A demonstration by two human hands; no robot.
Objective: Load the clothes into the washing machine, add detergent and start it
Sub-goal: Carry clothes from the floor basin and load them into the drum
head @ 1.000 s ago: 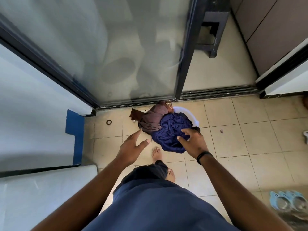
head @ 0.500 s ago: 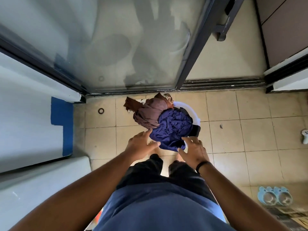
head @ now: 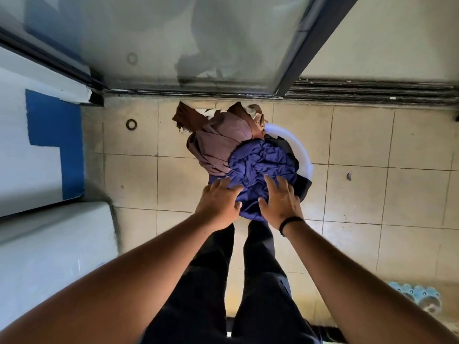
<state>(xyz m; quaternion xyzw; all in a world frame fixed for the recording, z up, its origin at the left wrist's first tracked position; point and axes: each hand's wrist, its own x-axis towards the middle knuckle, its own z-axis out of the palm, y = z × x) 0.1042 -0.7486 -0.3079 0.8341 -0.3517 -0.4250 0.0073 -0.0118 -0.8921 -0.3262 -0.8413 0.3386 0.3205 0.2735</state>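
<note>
A white round basket stands on the tiled floor, heaped with clothes. A purple-blue garment lies on top at the near side, a brown one spills over the far left. My left hand and my right hand reach down with fingers spread and straight, both at the near edge of the purple-blue garment. Neither hand grips anything. A white appliance top, likely the washing machine, fills the lower left.
A sliding glass door with a dark frame and floor track runs behind the basket. A small dark ring lies on the tiles at left. Pale blue slippers sit at lower right. A blue-and-white wall stands at left.
I have bent lower over the basket. Both hands moved forward and down from in front of the pile onto the near edge of the purple-blue garment.
</note>
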